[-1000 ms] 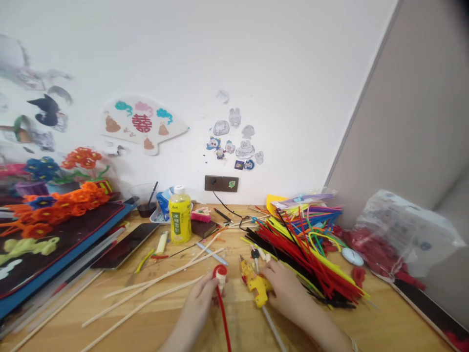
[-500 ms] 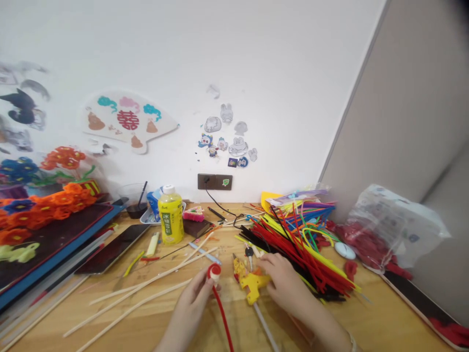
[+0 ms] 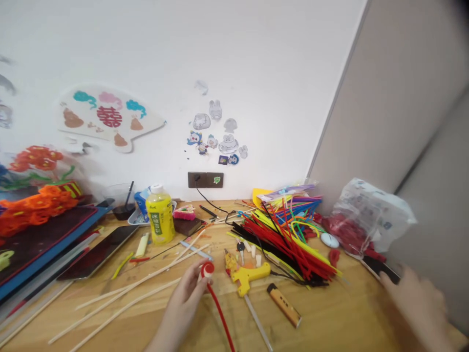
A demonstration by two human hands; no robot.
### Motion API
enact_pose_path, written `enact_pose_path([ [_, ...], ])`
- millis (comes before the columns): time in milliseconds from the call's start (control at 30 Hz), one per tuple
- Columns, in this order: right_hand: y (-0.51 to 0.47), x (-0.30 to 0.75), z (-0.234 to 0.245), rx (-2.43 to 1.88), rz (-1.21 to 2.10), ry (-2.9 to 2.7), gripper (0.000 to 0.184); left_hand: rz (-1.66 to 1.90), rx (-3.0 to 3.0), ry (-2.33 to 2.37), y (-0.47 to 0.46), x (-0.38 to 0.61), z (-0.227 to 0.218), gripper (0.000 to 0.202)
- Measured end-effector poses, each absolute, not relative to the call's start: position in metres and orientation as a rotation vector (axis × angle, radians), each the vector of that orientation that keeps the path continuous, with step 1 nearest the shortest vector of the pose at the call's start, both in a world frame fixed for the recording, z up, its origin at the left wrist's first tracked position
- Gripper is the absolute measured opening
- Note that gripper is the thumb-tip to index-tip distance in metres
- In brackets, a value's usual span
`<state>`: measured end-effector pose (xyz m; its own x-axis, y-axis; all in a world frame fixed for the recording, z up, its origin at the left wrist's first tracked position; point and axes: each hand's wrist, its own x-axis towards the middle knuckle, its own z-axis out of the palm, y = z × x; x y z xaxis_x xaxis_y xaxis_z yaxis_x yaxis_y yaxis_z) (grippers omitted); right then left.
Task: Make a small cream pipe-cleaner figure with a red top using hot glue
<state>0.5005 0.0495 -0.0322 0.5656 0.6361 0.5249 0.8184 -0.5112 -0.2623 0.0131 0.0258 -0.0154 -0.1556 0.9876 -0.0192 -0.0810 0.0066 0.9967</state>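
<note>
My left hand pinches a red pipe cleaner whose end is coiled round a white tip, just above the wooden desk. A yellow glue gun lies free on the desk to the right of that coil, with an orange lighter beside it. My right hand is far out at the right edge, smeared by motion, its fingertips close to a dark flat object. Whether the fingers touch that object is unclear.
A heap of coloured pipe cleaners fills the middle right, with a plastic bag of red pieces behind it. A yellow bottle, thin wooden sticks, a dark tablet and orange flowers sit to the left.
My right hand has left the glue gun and swung far to the right. A lighter now shows where it rested. The view has panned right; the left hand keeps the coil.
</note>
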Motion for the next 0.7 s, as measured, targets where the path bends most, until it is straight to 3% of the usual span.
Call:
enact_pose_path([
  [167,0.029,0.528,-0.048,-2.683,-0.304,-1.114,0.063,1.299,1.094,1.313,0.025,0.014,-0.017,0.041],
  [500,0.042,0.541,-0.064,-2.694,-0.128,-1.118,0.074,1.284,1.129,1.398,0.027,0.017,-0.014,0.037],
  [700,0.047,0.545,-0.078,-2.546,-0.302,-1.111,0.071,1.269,1.183,1.387,0.023,0.019,-0.018,0.034],
])
